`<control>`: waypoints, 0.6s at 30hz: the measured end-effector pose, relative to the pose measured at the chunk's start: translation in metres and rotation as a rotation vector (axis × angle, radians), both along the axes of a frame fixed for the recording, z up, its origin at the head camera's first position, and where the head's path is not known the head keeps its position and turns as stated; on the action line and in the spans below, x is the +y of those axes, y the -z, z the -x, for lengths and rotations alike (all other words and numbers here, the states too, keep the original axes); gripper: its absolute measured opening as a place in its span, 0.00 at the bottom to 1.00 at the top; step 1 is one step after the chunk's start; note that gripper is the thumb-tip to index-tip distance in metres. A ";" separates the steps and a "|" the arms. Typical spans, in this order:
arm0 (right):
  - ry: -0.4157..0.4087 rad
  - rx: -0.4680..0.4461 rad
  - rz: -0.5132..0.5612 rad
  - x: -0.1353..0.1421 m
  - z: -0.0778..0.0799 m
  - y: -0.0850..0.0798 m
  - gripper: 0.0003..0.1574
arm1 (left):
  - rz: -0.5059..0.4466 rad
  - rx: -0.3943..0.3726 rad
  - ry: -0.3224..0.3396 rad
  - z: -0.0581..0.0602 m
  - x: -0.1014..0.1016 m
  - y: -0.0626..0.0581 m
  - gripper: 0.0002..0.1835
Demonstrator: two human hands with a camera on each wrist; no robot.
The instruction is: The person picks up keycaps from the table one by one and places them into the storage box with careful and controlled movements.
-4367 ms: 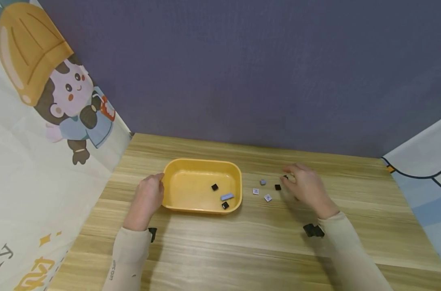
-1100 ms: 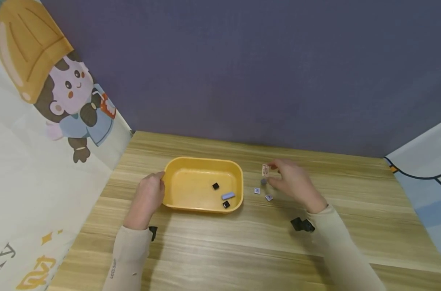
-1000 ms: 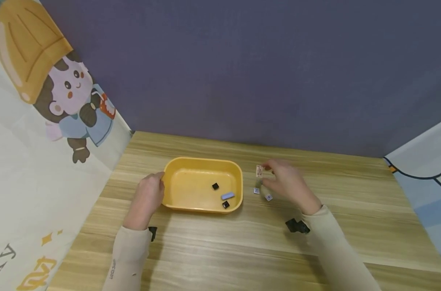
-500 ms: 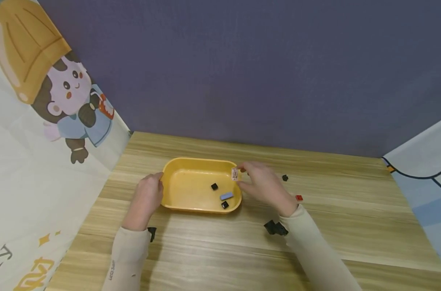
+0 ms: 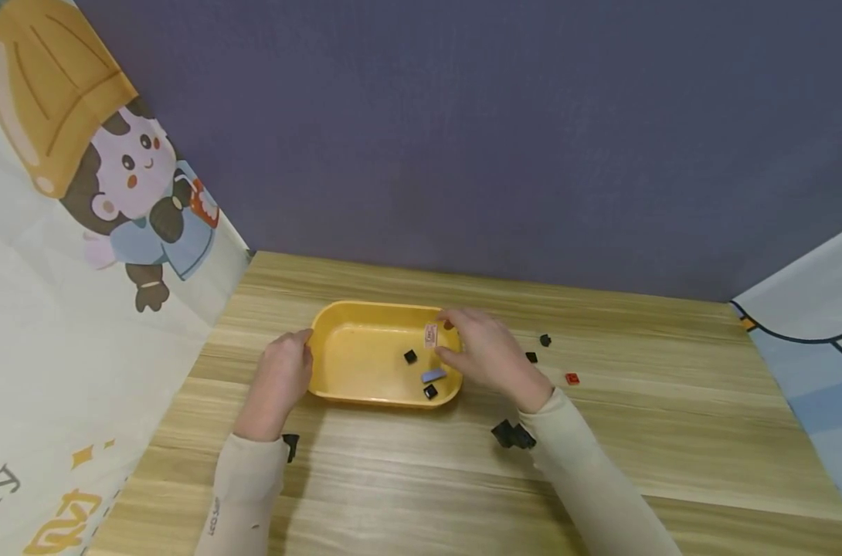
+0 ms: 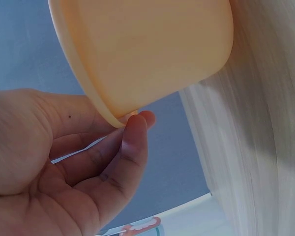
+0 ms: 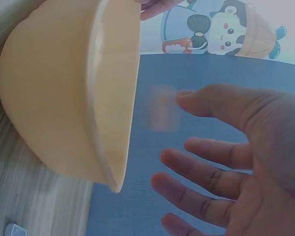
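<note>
My left hand pinches the left rim of a yellow plastic bin, thumb and fingertips on its edge in the left wrist view. Over the bin's right end, my right hand has its fingers spread. A small pale rectangular tile with reddish print is just off its fingertips; in the right wrist view the tile is a blur in mid-air. Inside the bin lie a black square piece, a lilac bar-shaped block and another black piece.
Right of the bin, a black piece, a second black piece and a red square piece lie on the wood-grain table. A pale small tile shows beside the bin in the right wrist view. A dark blue panel stands behind.
My right hand has moved left from the loose pieces to over the bin, carrying the printed tile, and has let it go. The red piece has come into view. My left hand stays on the rim.
</note>
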State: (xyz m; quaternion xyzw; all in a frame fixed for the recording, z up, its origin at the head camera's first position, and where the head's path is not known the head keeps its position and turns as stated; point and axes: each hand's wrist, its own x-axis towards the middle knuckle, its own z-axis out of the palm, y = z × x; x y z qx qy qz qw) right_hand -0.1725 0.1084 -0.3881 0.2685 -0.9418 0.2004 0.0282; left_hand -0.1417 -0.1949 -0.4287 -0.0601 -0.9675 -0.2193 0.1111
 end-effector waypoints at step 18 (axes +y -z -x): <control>0.062 0.025 0.016 0.026 0.003 -0.001 0.30 | -0.005 -0.003 0.012 0.000 -0.001 -0.002 0.16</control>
